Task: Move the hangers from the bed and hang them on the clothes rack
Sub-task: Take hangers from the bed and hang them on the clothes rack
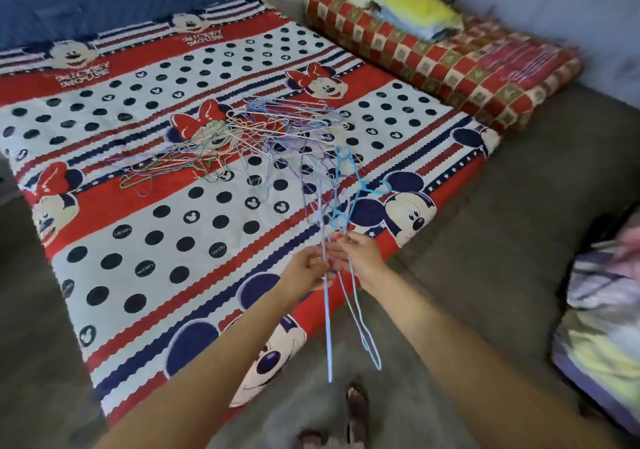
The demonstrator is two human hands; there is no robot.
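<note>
A few thin light-blue wire hangers (328,310) are gripped by the left hand (306,268) and right hand (356,253), fingers curled round the wires above the mattress edge. Beyond, a tangled pile of hangers (256,137) lies on the cartoon-printed woven bed cover (138,227).

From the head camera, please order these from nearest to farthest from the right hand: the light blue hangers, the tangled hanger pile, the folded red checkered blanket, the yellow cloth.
1. The light blue hangers: in the grip of the right hand.
2. The tangled hanger pile: mid-bed, ahead and left.
3. The folded red checkered blanket: along the bed's far right edge.
4. The yellow cloth: on top, at the far end.
</note>
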